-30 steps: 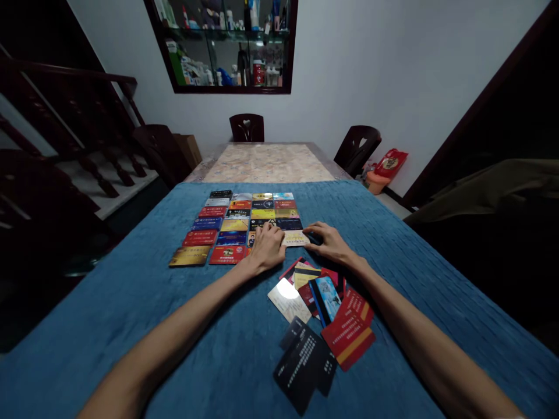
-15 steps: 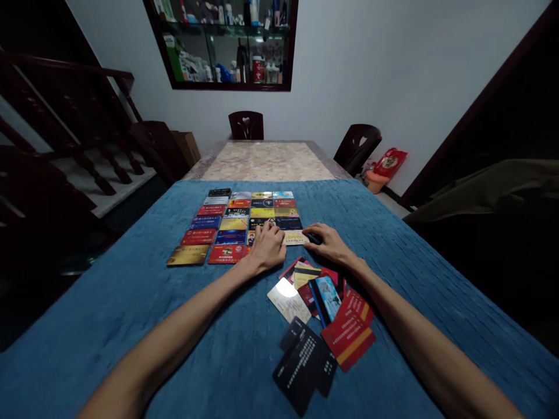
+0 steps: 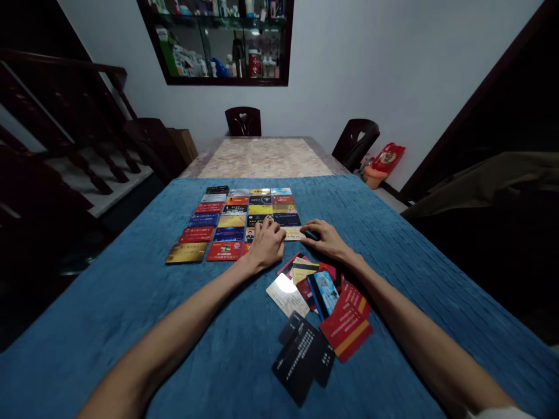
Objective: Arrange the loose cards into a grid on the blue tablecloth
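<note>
A cream card [image 3: 293, 233] lies flat at the right end of a row, between my two hands. My left hand [image 3: 267, 243] rests with curled fingers at its left end, covering part of the cards beneath. At the card's right end is my right hand [image 3: 325, 237], its thumb and fingertips bent against the edge. Something dark [image 3: 311, 234] shows under the right fingers; I cannot tell whether it is a card or shadow. Rows of cards, such as a gold card [image 3: 186, 252] and a navy card [image 3: 287, 219], spread out left of and beyond my hands.
Nearer my body lies a loose, overlapping pile with a blue card [image 3: 324, 294], red cards [image 3: 347, 331], a white card [image 3: 287, 295] and black cards [image 3: 301, 358]. A blue cloth [image 3: 209, 343] covers this part of the table. Chairs [image 3: 356, 142] stand around the far end.
The view has tilted slightly, so everything sits a little higher in the picture. Both hands stay at the cream card, with only a slight shift of the right fingers.
</note>
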Action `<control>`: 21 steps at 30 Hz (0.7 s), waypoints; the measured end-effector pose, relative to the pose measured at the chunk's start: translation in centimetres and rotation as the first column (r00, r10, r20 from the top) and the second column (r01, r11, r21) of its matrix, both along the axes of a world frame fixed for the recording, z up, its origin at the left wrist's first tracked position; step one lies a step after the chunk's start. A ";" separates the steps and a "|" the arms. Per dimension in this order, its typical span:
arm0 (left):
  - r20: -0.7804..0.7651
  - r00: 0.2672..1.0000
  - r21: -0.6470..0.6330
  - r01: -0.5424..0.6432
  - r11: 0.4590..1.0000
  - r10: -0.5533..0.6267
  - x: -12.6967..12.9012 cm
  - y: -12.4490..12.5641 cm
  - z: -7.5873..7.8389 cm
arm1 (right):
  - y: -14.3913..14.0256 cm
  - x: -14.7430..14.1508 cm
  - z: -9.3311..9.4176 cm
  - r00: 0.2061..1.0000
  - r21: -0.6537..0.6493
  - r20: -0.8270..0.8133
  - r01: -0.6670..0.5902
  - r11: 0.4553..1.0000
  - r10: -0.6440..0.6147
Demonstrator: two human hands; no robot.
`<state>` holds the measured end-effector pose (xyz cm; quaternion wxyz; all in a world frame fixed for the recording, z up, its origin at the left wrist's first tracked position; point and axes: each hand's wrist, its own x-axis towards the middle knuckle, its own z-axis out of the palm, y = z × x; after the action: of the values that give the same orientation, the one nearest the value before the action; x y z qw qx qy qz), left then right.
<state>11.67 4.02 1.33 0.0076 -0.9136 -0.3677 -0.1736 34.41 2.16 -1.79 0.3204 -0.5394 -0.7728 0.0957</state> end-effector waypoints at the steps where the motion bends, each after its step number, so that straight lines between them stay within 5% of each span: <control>1: -0.001 1.000 0.005 0.002 1.000 -0.002 0.0 0.0 -0.1 | 0.0 0.0 0.0 1.000 0.003 -0.001 0.000 1.000 0.000; 10: 0.009 0.999 0.006 0.038 0.999 -0.038 0.0 0.1 0.4 | 0.0 0.0 0.0 0.999 0.027 0.039 -0.006 1.000 0.004; 14: 0.109 0.980 -0.021 0.172 0.985 -0.169 0.3 -0.7 1.5 | -0.3 0.0 0.5 1.000 0.021 0.004 -0.017 1.000 0.017; 21: 0.137 0.835 -0.201 0.550 0.811 -0.533 1.6 -3.7 3.1 | -1.0 0.2 1.6 1.000 0.022 0.006 -0.008 1.000 0.008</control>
<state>13.26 0.36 4.48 -0.1626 -0.9677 -0.1101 -0.1582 34.60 1.13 -0.19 0.3239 -0.5331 -0.7767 0.0870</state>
